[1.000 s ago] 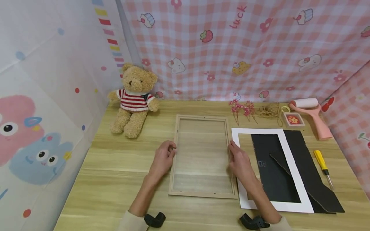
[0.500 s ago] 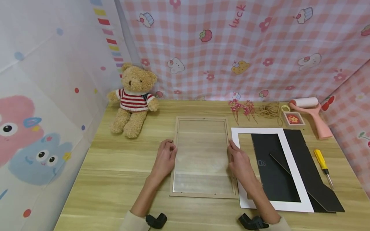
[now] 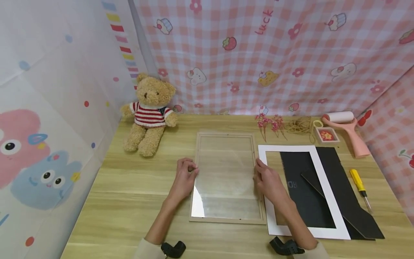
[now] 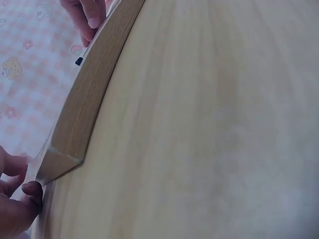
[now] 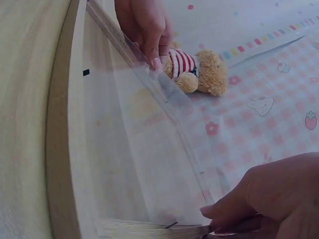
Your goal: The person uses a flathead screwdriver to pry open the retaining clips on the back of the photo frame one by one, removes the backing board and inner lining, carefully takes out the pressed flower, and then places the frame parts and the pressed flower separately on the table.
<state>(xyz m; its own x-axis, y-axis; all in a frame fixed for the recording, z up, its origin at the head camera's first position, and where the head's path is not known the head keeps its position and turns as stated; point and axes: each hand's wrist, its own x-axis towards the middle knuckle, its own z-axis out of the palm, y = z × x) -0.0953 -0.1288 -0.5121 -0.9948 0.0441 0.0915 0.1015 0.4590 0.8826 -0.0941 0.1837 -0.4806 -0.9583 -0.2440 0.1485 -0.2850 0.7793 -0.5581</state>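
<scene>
A pale wooden picture frame [image 3: 226, 220] lies flat on the table, with small black tabs along its inner edge. A clear sheet [image 3: 223, 180] spans its opening and shows a bright glare at the lower left. My left hand [image 3: 183, 178] pinches the sheet's left edge between thumb and fingers. On the opposite side, my right hand [image 3: 270, 181] pinches its right edge. The right wrist view shows the transparent sheet [image 5: 134, 134] stretched between both hands, close over the frame [image 5: 62, 129]. In the left wrist view, the left fingertips [image 4: 32, 191] sit right at the frame's corner.
Right of the frame lie a white mat [image 3: 326, 194], black backing board [image 3: 343, 183] and yellow screwdriver [image 3: 357, 180]. Behind them are pink dried flowers [image 3: 270, 124], twine [image 3: 299, 126], a small framed box [image 3: 327, 135] and a lint roller [image 3: 355, 136]. A teddy bear [image 3: 150, 115] sits back left.
A bright glare has appeared at the sheet's lower left. Both hands keep nearly the same places at the frame's sides; the head view has tilted slightly.
</scene>
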